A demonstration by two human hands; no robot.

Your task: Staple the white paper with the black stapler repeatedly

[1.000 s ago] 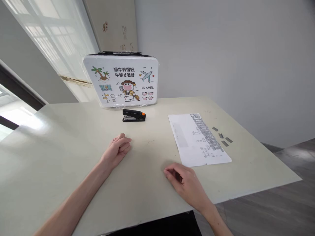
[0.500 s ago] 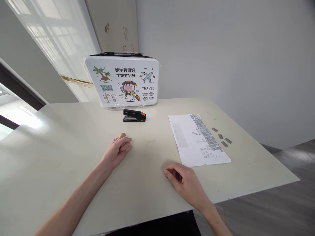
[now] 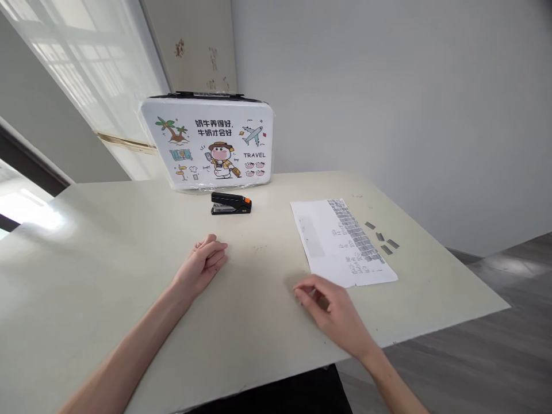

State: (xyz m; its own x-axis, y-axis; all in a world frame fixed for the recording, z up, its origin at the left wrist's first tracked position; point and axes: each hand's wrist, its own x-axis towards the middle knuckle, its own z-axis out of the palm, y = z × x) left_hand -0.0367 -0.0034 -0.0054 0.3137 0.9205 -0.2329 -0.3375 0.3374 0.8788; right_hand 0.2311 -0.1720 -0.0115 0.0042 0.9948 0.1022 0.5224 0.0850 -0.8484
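In the head view, the left hand (image 3: 200, 267) rests on the table (image 3: 241, 328), its grip drawn together, fingers curled into a loose fist in front of the stapler (image 3: 231, 204) and apart from it. The right hand (image 3: 338, 310) lies nearer the front edge, its grip bent round a small hollow with thumb and forefinger tips together; its knuckles overlap the near left corner of the printed sheet (image 3: 321, 230), though whether they touch it cannot be told. The stapler, black with an orange button, stands just in front of the white case (image 3: 211, 144), which is upright at the back of the table. Four small grey strips (image 3: 387, 250) lie just right of the sheet.
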